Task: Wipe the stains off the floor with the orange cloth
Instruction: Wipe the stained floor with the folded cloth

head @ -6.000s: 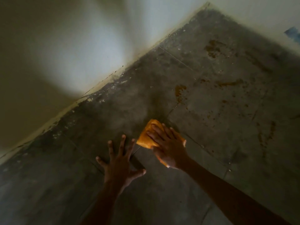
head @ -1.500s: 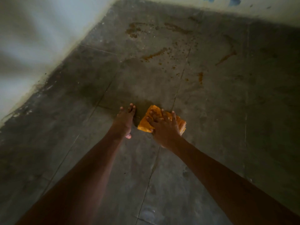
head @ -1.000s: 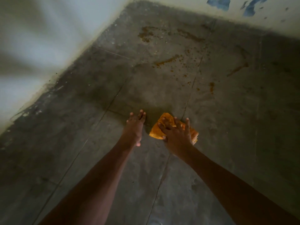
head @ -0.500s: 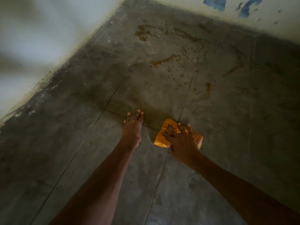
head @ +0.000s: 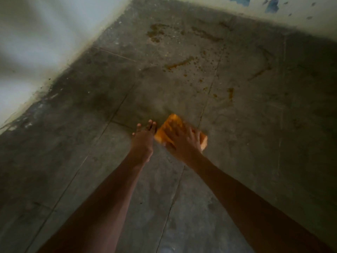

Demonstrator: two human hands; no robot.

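wiping mid-stroke: your right hand (head: 182,143) presses flat-fingered on the orange cloth (head: 173,122), left hand (head: 142,143) braced open on the floor (head: 73,161); next push far, onto the stains (head: 179,63) (untouched).

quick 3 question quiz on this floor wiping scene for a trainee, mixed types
1. True or false: the left hand rests on the floor.
2. What presses the orange cloth? A left hand, B right hand, C both hands.
3. Fill in: brown stains lie between the cloth and the far ____.
Key: 1 true; 2 B; 3 wall.
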